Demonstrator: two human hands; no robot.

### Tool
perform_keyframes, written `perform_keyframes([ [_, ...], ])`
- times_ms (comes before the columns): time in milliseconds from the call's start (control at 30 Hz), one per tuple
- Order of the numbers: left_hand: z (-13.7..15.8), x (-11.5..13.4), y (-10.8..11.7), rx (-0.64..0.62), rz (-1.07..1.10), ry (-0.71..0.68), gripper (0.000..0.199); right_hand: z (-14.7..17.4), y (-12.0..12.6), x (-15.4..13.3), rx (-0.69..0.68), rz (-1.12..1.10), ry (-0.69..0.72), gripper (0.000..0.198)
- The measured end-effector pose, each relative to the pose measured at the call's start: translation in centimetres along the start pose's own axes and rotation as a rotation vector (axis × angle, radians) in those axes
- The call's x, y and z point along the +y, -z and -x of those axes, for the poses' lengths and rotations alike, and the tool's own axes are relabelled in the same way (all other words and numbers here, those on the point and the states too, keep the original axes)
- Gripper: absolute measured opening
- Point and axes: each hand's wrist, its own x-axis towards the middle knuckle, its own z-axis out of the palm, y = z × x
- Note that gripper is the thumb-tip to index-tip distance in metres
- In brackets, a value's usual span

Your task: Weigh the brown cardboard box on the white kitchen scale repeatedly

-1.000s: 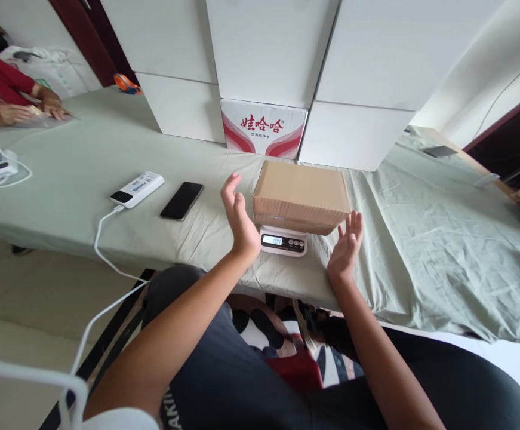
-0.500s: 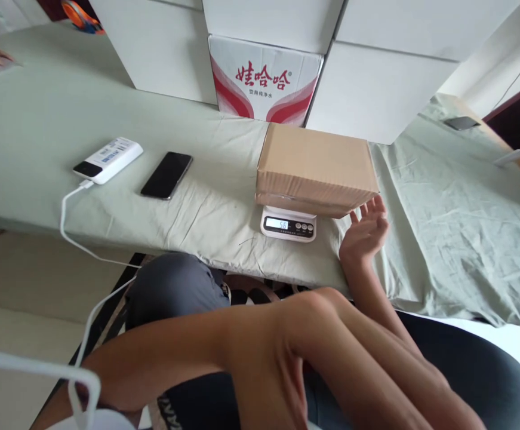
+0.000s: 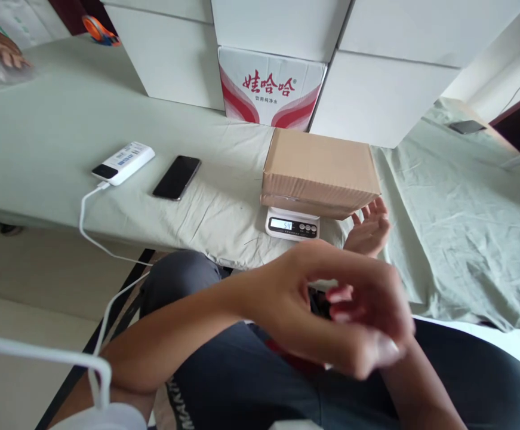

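Note:
A closed brown cardboard box lies on top of a small white digital scale, overhanging it and hiding its platform. The display seems to read 54. At the box's lower right corner is my right hand, palm up, fingers loosely spread and holding nothing; whether the fingertips touch the cardboard I cannot tell. My left hand hovers nearer to me, above my lap and in front of the right forearm. Its fingers are curled and somewhat blurred, with a gap to the thumb and nothing visible between them.
Left of the scale lie a black phone and a white power bank with a white cable. White cartons and a printed carton stand behind. A co-worker's hand rests on plastic at far left; orange tape lies nearby.
My left hand has lifted and turned away from close in front of me, so its curled fingers now show. The right hand stays by the box. The display went from about 56 to 54.

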Motion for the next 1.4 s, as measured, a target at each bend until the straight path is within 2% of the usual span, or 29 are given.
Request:
perform_keyframes([
  [133,-2.2,-1.9,0.5,-0.180,-0.093,0.101,0.025,0.0,-0.3,-0.1,-0.005,0.003,-0.010,0.048],
  [300,-3.6,-4.8,-1.2,-0.317,-0.163,0.177,0.035,0.0,-0.5,-0.3,0.034,-0.020,-0.044,0.042],
  [500,-3.9,-7.1,-2.0,-0.250,-0.217,0.158,0.038,-0.5,-0.7,-0.4,0.066,-0.063,-0.138,0.037],
  [700,-3.9,-8.0,-0.8,-0.112,-0.296,0.089,0.036,-1.1,-0.7,0.0,0.077,-0.092,-0.180,0.033],
  [800,-3.9,-8.2,0.9,-0.001,-0.337,0.023,0.034,-1.3,-0.6,0.2,0.075,-0.120,-0.197,0.033],
  [967,-2.8,-7.8,5.2,0.285,-0.281,-0.090,0.034,-1.4,-0.5,-0.1,0.099,-0.145,-0.242,0.031],
  [1067,-1.6,-6.9,7.9,0.518,-0.249,-0.099,0.041,-1.2,-0.6,-0.4,0.077,-0.152,-0.243,0.027],
  [1167,-0.7,-6.6,10.1,0.812,-0.253,-0.108,0.047,-0.9,-0.8,-0.5,0.061,-0.143,-0.234,0.024],
  [1267,-0.6,-7.5,11.8,1.052,-0.188,-0.061,0.051,-0.9,-0.8,-0.3,0.059,-0.139,-0.219,0.023],
  [1400,-0.9,-10.1,13.1,1.185,-0.049,0.141,0.049,-1.1,-0.5,0.2,0.024,-0.124,-0.180,0.027],
])
